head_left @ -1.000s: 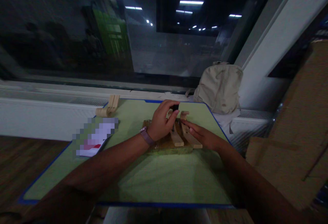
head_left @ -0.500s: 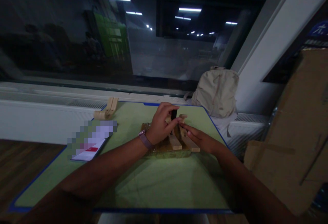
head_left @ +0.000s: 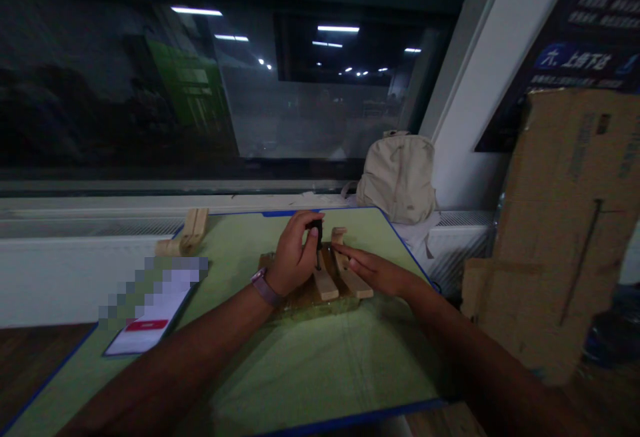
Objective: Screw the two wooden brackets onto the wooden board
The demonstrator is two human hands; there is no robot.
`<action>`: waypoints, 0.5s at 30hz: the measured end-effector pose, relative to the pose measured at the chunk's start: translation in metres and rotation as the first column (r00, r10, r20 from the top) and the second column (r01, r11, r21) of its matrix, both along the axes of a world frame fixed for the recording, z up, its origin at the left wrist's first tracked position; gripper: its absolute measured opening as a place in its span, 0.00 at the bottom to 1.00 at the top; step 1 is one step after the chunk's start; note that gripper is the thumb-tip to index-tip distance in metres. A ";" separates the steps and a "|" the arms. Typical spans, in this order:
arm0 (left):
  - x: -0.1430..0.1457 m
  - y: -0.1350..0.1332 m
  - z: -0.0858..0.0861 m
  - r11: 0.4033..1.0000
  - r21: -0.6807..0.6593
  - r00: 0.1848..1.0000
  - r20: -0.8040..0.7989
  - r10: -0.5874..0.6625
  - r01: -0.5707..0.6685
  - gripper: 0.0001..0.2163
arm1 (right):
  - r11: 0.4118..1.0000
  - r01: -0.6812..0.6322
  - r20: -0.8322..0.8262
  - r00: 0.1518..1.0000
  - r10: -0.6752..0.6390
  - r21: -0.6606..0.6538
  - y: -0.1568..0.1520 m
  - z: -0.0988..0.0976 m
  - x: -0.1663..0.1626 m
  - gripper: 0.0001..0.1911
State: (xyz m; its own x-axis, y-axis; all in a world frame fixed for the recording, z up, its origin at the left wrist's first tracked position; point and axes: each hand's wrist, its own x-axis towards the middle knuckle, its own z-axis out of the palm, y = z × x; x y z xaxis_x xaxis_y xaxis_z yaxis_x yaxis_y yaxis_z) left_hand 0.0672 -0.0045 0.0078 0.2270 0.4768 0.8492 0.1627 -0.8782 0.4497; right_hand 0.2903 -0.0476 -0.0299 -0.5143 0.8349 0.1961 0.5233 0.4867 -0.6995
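Observation:
My left hand [head_left: 296, 254], with a band at the wrist, is closed around the black handle of a screwdriver [head_left: 318, 227]. The screwdriver stands nearly upright, its shaft reaching down to a flat wooden piece [head_left: 326, 286]. Beside that piece lies a second wooden piece [head_left: 358, 285] with a raised curved end at the back. My right hand [head_left: 375, 269] grips this second piece, forefinger stretched across it and thumb nearer me. Both pieces rest on a brown block [head_left: 300, 300] that looks wrapped in tape. Whether a screw sits under the tip is too small to tell.
A light green table [head_left: 310, 364] with blue edging bears everything. At its left are a partly blurred sheet or tablet [head_left: 150, 327] and another wooden assembly [head_left: 193, 232]. Behind stand a beige backpack [head_left: 397, 177] and a window; at right, tall cardboard [head_left: 555, 237].
The view has shifted, so the table things appear further left. My left hand still holds the screwdriver, its fingers slightly rearranged on the handle. My right hand stays on the same wooden piece.

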 end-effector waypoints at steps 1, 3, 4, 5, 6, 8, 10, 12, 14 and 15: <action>0.000 0.001 -0.001 1.000 0.000 1.000 0.003 0.000 0.000 0.10 | 1.000 -0.002 0.000 1.000 0.002 0.000 0.000 0.000 0.000 0.32; -0.001 0.003 -0.004 1.000 -0.004 1.000 0.007 0.009 -0.009 0.09 | 1.000 -0.012 0.000 1.000 0.012 -0.003 0.000 0.000 0.000 0.32; -0.001 0.004 -0.005 1.000 -0.006 1.000 0.012 0.017 -0.017 0.09 | 1.000 -0.015 0.001 1.000 0.015 -0.006 0.000 0.000 -0.001 0.33; -0.001 0.004 -0.006 1.000 -0.012 1.000 0.018 0.025 -0.025 0.09 | 1.000 -0.016 0.002 1.000 0.016 -0.006 0.000 0.001 -0.001 0.33; -0.001 0.004 -0.008 0.999 -0.021 0.999 0.024 0.031 -0.030 0.09 | 1.000 -0.016 0.004 1.000 0.016 -0.007 0.000 0.002 -0.002 0.34; 0.000 0.004 -0.009 0.999 -0.044 0.999 0.038 0.017 -0.015 0.09 | 1.000 -0.009 0.008 1.000 0.009 -0.007 0.000 0.004 -0.003 0.35; 0.000 0.003 -0.009 0.997 -0.070 0.997 0.070 -0.025 0.029 0.10 | 1.000 -0.005 0.012 1.000 0.005 -0.004 -0.001 0.005 -0.003 0.35; 0.001 0.001 -0.008 0.994 -0.087 0.993 0.107 -0.057 0.067 0.09 | 1.000 -0.011 0.010 1.000 0.011 0.006 -0.001 0.005 -0.003 0.34; 0.001 0.001 -0.007 0.991 -0.115 0.991 0.123 -0.055 0.069 0.07 | 1.000 -0.019 0.002 1.000 0.019 0.016 -0.002 0.006 -0.003 0.33; 0.001 0.001 -0.007 0.989 -0.133 0.991 0.125 -0.048 0.065 0.07 | 1.000 -0.022 -0.002 1.000 0.022 0.018 -0.003 0.006 -0.003 0.33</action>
